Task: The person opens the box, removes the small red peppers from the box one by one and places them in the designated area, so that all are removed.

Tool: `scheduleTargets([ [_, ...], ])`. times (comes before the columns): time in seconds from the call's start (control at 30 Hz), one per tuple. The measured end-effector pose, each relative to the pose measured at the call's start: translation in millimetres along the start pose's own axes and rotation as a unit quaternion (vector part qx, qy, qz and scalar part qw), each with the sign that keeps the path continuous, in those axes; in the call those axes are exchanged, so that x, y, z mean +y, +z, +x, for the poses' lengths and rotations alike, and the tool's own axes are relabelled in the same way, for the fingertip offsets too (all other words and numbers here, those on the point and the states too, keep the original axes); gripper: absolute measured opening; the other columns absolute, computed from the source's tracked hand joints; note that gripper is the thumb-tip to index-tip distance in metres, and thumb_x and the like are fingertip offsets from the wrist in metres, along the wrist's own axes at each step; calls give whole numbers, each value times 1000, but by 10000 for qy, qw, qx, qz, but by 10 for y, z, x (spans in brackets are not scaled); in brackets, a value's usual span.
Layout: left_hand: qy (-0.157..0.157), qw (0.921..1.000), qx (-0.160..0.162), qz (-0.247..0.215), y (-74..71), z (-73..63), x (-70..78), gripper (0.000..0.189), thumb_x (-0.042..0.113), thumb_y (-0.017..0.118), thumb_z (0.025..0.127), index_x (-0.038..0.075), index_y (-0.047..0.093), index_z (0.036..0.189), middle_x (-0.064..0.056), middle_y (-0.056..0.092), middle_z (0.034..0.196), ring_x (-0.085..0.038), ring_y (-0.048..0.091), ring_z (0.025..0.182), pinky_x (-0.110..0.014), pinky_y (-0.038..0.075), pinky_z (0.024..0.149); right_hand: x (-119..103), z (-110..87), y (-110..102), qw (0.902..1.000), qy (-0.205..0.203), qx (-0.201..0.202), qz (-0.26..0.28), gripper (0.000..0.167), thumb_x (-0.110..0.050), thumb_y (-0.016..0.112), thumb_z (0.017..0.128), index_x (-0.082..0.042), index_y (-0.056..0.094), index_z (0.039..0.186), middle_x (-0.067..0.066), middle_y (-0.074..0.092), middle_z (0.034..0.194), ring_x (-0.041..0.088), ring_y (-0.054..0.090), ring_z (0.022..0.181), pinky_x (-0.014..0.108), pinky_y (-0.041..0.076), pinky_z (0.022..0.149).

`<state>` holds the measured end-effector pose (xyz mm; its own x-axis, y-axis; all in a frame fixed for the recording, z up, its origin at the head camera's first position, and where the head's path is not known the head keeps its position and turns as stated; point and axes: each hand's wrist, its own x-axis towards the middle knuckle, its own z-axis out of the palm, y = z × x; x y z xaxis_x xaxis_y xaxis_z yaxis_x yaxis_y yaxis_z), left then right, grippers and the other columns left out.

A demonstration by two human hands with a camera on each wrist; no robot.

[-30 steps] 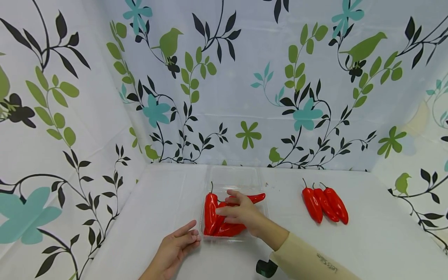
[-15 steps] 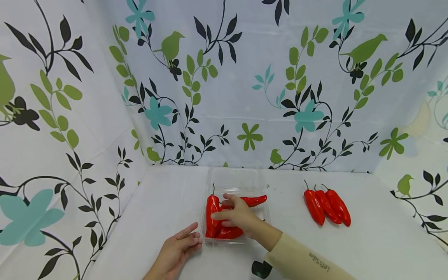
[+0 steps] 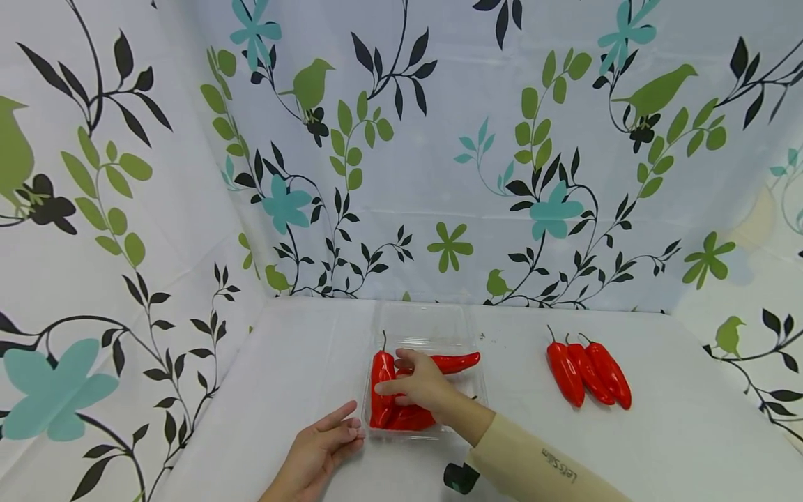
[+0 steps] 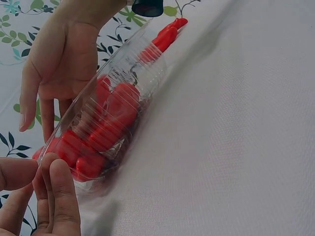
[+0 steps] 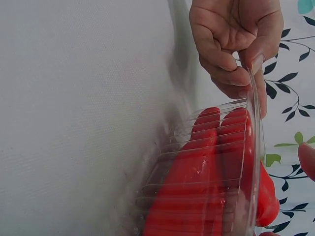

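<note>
A clear plastic clamshell box (image 3: 423, 319) lies with its lid folded back, several red chili peppers inside. One pepper (image 3: 381, 387) lies lengthwise along the left wall; another pepper (image 3: 458, 362) points right at the back. My left hand (image 3: 316, 446) pinches the box's front left corner, thumb and fingers on either side of the rim (image 5: 256, 152) in the right wrist view. My right hand (image 3: 423, 387) reaches over the peppers in the box, fingers spread and loosely bent. Its thumb and index finger are by the left pepper; whether they touch it I cannot tell.
Three red chili peppers (image 3: 590, 373) lie side by side on the white table (image 3: 533, 446), right of the box. A patterned curtain (image 3: 401, 174) stands behind and along the sides. A small black device (image 3: 461, 478) sits under the right wrist.
My right hand has shifted slightly left over the peppers, toward the left one. The left hand stays at the box's corner. The head view has drifted a little.
</note>
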<state>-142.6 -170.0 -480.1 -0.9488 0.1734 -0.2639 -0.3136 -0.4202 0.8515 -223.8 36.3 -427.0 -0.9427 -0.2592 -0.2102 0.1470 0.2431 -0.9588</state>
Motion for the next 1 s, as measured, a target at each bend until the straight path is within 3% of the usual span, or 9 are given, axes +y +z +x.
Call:
scheduleTargets([
  [0.23,0,10000,-45,19,16,-6,10,60,-2,63,96,-10,38,150,-9,67,106,-18,69,96,-34,56,96,11,36,18,10000,8,71,-47,84,-16,88,78,-2,45,149,16,55,136,31,60,114,43,62,81],
  [1.0,39,10000,-25,78,17,2,-7,62,-2,62,96,-11,36,151,-10,65,106,-18,68,95,-33,56,95,80,102,154,9933,-304,548,-966,83,-15,91,73,-9,50,145,9,59,128,28,57,109,49,61,82],
])
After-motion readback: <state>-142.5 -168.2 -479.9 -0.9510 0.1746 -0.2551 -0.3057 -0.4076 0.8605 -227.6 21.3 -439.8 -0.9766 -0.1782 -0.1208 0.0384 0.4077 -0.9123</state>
